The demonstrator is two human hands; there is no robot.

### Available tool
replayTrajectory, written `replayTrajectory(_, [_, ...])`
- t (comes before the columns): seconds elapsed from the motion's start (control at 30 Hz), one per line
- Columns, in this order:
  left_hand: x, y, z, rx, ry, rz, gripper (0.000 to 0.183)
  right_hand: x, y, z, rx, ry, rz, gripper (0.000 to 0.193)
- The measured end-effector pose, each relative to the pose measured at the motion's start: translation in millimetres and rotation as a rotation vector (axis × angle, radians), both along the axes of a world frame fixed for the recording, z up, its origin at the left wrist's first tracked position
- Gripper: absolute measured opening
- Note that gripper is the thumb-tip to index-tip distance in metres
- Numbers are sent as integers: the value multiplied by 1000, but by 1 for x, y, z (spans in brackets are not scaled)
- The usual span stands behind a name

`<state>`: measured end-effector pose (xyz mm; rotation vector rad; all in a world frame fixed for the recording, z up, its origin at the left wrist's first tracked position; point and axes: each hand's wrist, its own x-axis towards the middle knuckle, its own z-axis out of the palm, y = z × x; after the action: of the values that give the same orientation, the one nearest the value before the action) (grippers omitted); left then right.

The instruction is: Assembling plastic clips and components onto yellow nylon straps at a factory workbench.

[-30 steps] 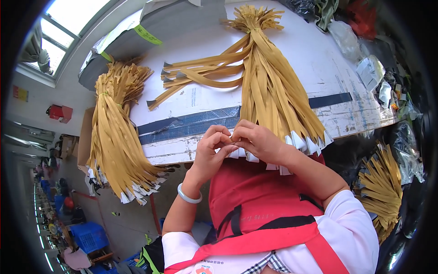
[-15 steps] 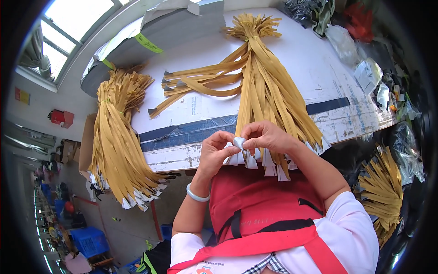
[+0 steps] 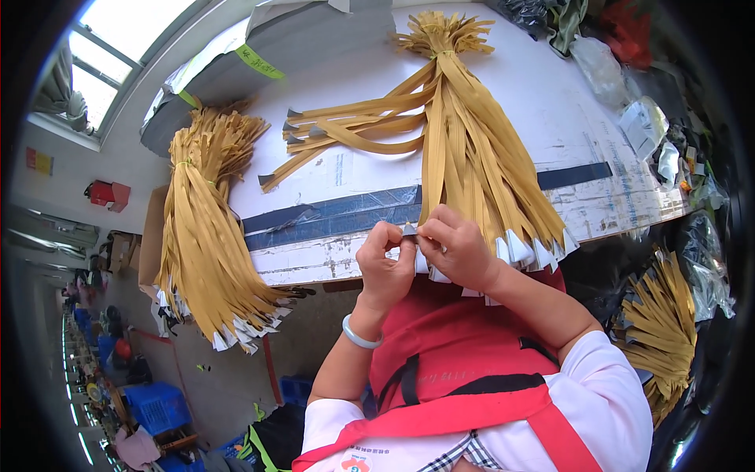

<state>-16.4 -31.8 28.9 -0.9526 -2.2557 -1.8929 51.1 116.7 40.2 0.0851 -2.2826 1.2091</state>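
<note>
A long bundle of tan straps, tied near its far end, lies across the table with white-tipped ends hanging over the near edge. My left hand and my right hand meet at the bundle's near left side. Both are closed, thumb and fingers pinching a small grey strap end between them. Much of that strap is hidden behind my fingers. Left of the bundle, several straps with grey tips are fanned out sideways, apart from the white-tipped ones.
Another tied bundle of tan straps hangs over the table's left side. Dark tape strips run along the white tabletop. Plastic bags crowd the right side, with more straps below. A blue crate stands on the floor.
The pale piece between my fingertips now shows as a dark grey end. My hands have shifted slightly, and the left thumb now points upward. The view has moved a little.
</note>
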Motion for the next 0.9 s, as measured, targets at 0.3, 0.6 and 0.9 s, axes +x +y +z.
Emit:
replayTrajectory(0.3, [-10,-18,21,157,-702,-356,12,7,17,2,-270,14,162,11])
replayTrajectory(0.6, [-9,-22,12,-165,113,-273,8,19,9,14,-675,-432,262,12])
replayTrajectory(0.9, [-62,-63,21,345,-294,255,11,7,47,17,-740,-264,42,21])
